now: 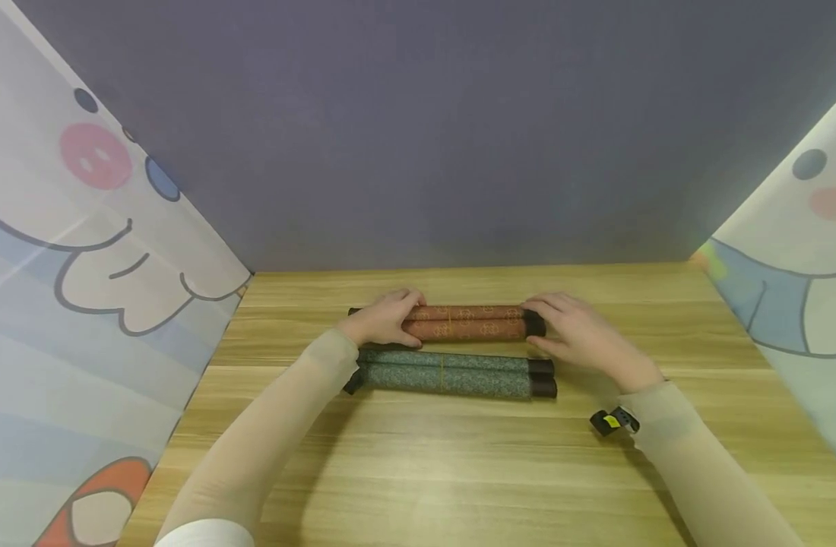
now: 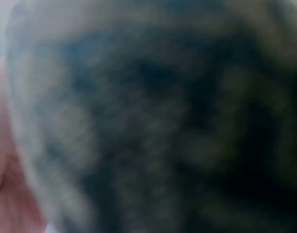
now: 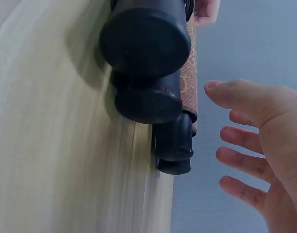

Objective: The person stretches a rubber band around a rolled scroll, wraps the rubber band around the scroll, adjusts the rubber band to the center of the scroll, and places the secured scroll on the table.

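Observation:
A brown scroll (image 1: 473, 325) with gold patterns lies across the table as two rolls side by side, with dark end caps and a thin yellow band. My left hand (image 1: 385, 317) grips its left part, thumb at the near side and fingers over the far side. At the right cap, my right hand (image 1: 578, 334) hovers with thumb and fingers spread; the right wrist view shows a gap. Nearer me lies a speckled green scroll (image 1: 482, 381), also two banded rolls with dark caps (image 3: 146, 43). A blurred dark surface fills most of the left wrist view.
The wooden table (image 1: 418, 471) meets a grey panel (image 1: 459, 137) behind the scrolls. Cartoon-printed walls (image 1: 110, 266) flank both sides. A small black device with a yellow mark (image 1: 611, 422) is at my right wrist.

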{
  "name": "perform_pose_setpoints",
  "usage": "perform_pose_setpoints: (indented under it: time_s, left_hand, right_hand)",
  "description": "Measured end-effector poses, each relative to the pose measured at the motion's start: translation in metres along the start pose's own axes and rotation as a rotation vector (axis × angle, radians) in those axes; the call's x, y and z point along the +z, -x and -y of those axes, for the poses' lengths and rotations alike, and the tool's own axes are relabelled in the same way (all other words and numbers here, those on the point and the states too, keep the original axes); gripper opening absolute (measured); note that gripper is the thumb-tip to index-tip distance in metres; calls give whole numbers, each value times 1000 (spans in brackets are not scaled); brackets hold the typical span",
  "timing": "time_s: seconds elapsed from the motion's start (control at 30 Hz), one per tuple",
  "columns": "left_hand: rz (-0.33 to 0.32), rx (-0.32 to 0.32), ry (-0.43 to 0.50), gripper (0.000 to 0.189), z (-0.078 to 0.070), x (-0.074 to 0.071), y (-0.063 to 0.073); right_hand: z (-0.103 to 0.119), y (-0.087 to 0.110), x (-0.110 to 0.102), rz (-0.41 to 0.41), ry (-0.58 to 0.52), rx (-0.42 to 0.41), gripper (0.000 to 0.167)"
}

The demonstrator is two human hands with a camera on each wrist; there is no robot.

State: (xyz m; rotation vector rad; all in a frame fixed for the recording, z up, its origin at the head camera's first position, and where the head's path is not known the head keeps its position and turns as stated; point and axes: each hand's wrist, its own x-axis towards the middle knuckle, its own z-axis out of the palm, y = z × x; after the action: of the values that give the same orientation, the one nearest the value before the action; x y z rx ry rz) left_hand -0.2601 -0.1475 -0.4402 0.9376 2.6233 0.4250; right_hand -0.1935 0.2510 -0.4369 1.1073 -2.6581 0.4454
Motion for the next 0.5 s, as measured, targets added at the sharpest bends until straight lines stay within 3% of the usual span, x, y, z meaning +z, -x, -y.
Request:
perform_pose_setpoints:
  time_s: [0.2, 0.5]
  left_hand:
    - [-51, 16, -41, 77, 5, -1, 4]
    - [-159, 66, -114, 67, 1, -23, 21]
  right_hand:
    - [2, -1, -1, 10, 3, -23, 65]
    - [3, -3, -7, -17, 5, -50, 64]
